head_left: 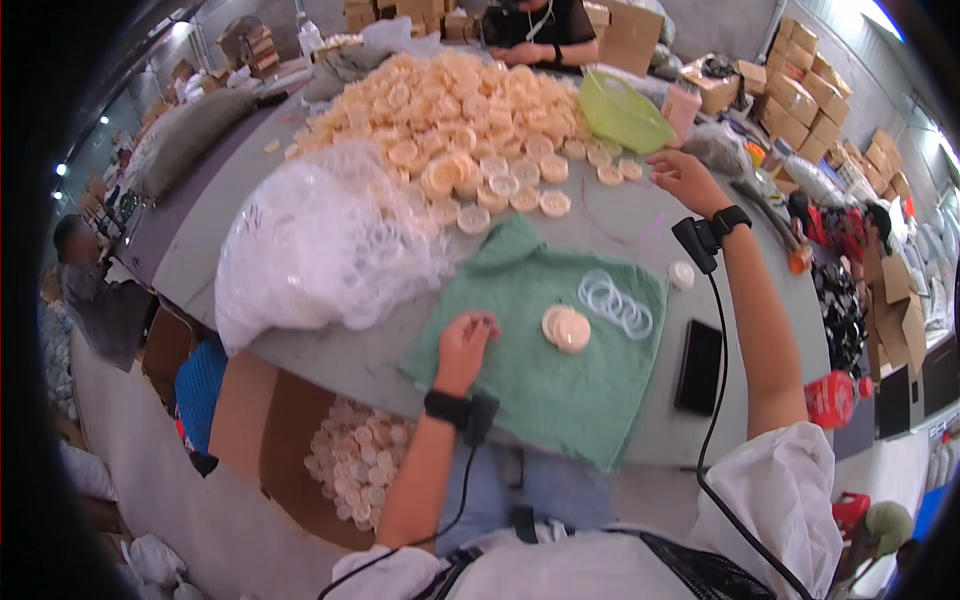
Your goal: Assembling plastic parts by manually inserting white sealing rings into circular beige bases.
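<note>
My left hand (464,352) is curled at the left part of a green cloth (520,370) on the table; whatever its closed fingers hold, if anything, is too small to make out. On the cloth lie two peach-coloured round lids (570,330) and a row of clear plastic rings (615,304), to the right of that hand. My right hand (688,182) reaches out to the far right with its fingers apart and nothing visible in them. Nearest to it are several loose round lids (630,169) and a light green plastic bowl (625,110).
A large heap of peach lids (450,100) covers the far table. A clear bag of rings (310,240) sits left, above an open carton of lids (365,460). A black phone (698,367) lies right of the cloth. A person (540,35) sits opposite.
</note>
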Motion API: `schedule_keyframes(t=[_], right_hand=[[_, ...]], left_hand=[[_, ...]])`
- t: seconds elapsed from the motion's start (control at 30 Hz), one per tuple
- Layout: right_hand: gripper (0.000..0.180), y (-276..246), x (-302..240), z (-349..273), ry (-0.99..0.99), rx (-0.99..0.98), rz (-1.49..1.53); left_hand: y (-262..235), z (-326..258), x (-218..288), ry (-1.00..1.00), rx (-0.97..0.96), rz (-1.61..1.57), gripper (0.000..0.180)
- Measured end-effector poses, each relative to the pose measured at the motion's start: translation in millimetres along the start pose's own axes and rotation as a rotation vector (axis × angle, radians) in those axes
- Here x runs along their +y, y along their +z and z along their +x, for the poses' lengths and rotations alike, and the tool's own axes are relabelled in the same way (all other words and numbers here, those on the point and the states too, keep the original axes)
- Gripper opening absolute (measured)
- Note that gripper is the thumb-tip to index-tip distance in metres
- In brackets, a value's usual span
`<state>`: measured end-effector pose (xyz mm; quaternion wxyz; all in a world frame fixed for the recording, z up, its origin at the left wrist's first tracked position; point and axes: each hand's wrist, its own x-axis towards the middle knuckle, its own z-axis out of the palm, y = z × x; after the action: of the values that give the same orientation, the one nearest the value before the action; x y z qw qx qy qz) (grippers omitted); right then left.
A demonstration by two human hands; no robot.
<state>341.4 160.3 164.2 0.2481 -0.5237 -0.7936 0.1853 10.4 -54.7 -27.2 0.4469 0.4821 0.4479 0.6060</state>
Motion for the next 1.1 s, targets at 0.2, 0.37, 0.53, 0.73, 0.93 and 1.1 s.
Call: schedule_keyframes(t=[0.2, 0.37, 0.53, 0.73, 0.93, 1.1], right_hand=[[0.037, 69, -77, -111, -0.195, -0.220, 0.052], [0.054, 156, -77, -162, -0.350, -0.120, -0.022], [0.055, 206, -49, -176, -0.248, 0.189, 0.151], [0.053, 198, -57, -184, -0.203, 0.201, 0.154], [0.062, 196, -64, -175, -0.117, 0.213, 0.290], [0.066, 189, -74, -177, -0.230, 0.166, 0.326]], left_hand=[[-5, 12, 5, 0.047, -0.026, 0.026, 0.017], [-8, 8, 10, 0.054, -0.013, -0.073, 0.015], [-2, 3, 5, 0.031, 0.014, -0.041, 0.016], [-1, -4, 15, -0.032, -0.064, 0.037, 0.018], [-6, 2, 23, -0.064, -0.083, 0.090, 0.019], [-8, 3, 19, -0.058, -0.073, 0.032, 0.020]])
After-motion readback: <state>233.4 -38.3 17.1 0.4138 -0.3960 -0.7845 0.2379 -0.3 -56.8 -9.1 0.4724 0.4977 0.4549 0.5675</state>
